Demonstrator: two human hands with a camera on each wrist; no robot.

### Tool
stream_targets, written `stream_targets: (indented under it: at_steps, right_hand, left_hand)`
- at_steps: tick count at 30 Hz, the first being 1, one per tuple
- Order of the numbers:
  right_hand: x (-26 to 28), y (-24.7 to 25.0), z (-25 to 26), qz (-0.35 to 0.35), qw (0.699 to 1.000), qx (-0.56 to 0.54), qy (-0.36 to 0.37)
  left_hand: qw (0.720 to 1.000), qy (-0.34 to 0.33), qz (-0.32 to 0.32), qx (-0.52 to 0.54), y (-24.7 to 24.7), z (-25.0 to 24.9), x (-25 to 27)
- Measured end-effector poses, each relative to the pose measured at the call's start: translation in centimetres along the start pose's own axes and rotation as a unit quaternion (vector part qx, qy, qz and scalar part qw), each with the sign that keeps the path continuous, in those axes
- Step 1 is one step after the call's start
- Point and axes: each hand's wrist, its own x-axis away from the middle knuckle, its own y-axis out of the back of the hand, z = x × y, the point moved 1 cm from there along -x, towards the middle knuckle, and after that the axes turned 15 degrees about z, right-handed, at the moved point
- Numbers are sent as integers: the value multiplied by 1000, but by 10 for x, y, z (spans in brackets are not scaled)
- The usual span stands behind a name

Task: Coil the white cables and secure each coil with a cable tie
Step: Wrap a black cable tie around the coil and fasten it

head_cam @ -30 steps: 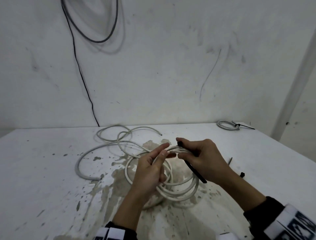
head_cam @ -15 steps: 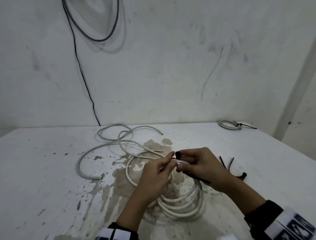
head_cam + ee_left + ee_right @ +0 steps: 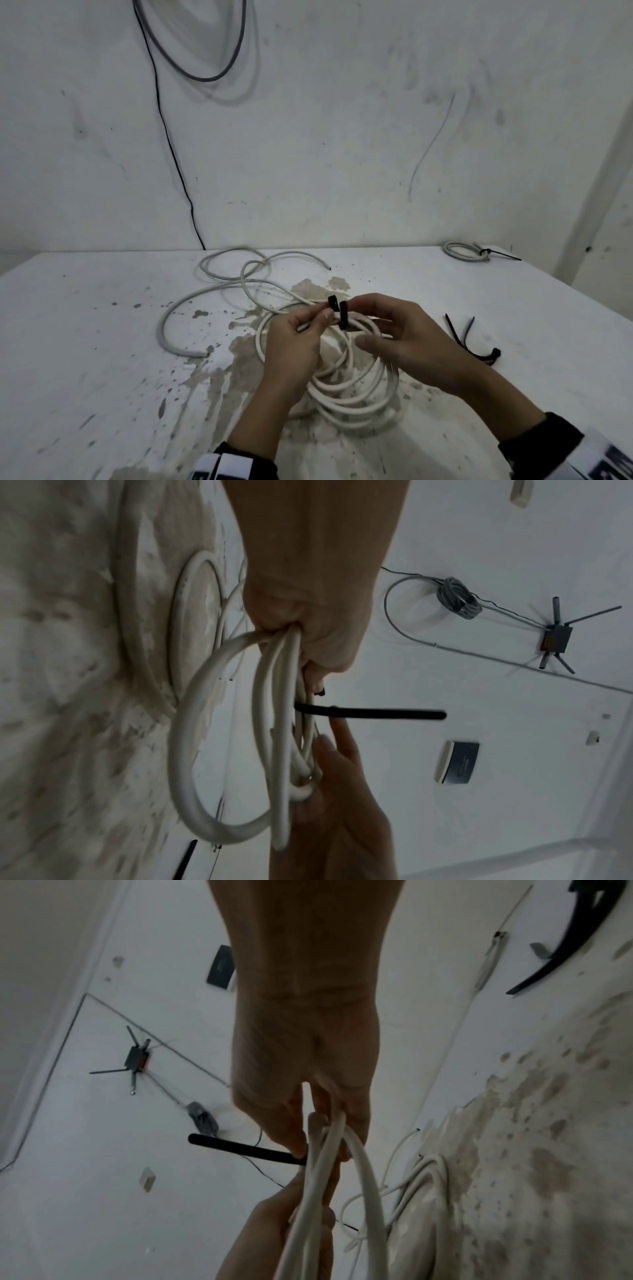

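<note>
A white cable coil (image 3: pixel 346 394) lies in loops on the stained table (image 3: pixel 85 342), with its far side lifted between my hands. A black cable tie (image 3: pixel 343 315) goes round the lifted strands, and both its ends stick up. My left hand (image 3: pixel 323 315) grips the bundled strands (image 3: pixel 274 696) in its fist, its fingertips at one tie end. My right hand (image 3: pixel 354 306) pinches the tie (image 3: pixel 246 1150) where it meets the strands. In the left wrist view the tie's free tail (image 3: pixel 369 713) points away from the coil.
Loose white and grey cable (image 3: pixel 191 301) sprawls over the table's left and back. A small tied grey coil (image 3: pixel 462 251) sits at the back right corner. Spare black cable ties (image 3: pixel 469 342) lie right of my right hand. A dark wire (image 3: pixel 171 137) hangs on the wall.
The tie lay slanted under my right hand; now it loops round the strands with both ends up. Both hands have dropped slightly toward me, and the spare ties have come into view.
</note>
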Motion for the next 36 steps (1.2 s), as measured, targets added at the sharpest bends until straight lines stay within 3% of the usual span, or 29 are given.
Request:
stream_targets:
  at_steps: [6,11,14,18,36]
  right_hand:
    - [-11,-11,3,-62,995,82,17]
    - [-16,-22,9,-121,992,-29,3]
    - [-19,-21,12,-120,986,-115,-12]
    - [-21,-21,12,-136,981,-138,-15]
    - [-23,-25,10,-166,977,-133,-12]
  left_hand:
    - [999,4,7,43,4,-6,1]
    - [999,6,-1,48,6,-7,2]
    - [999,4,-4,51,7,-6,1]
    - [998,-2,-2,58,8,-8,1]
    - [999,-18,-3,39,12,-3,-1]
